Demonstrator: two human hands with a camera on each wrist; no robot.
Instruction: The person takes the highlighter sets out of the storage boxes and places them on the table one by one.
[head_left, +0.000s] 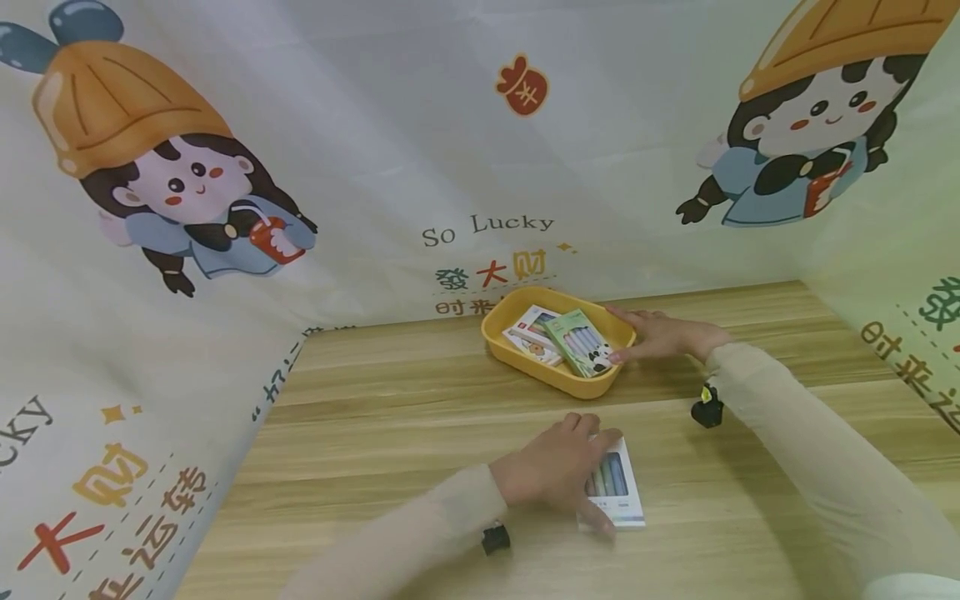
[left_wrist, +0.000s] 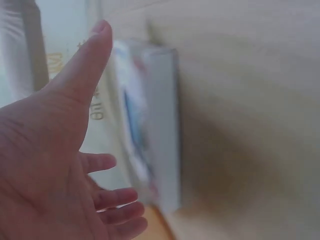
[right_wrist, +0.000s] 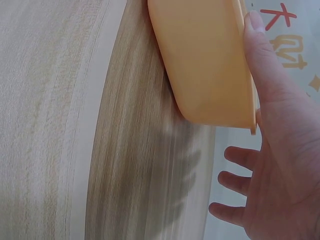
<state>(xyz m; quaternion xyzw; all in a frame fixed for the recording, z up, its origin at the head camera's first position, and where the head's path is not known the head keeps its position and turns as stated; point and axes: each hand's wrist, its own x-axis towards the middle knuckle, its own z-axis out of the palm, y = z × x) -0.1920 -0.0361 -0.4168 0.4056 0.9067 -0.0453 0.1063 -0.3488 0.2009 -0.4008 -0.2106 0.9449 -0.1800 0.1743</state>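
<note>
While right hand (head_left: pixel 662 337), fingers extended, touches rim of yellow tray (head_left: pixel 577 386) near back edge of table (head_left: pixel 375 433), left hand (head_left: pixel 558 468) spreads over white box (head_left: pixel 621 483), farther from that edge, no grip seen; likely pickup step, next move calls for closing fingers round box

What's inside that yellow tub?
In the tub, a green box overlaps white packaging. The white part beneath it, and anything under both, is covered and can't be seen.

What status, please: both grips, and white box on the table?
Left grip open, at white box; right grip open, at yellow basket. White box on table. Two boxes occupy basket.
</note>
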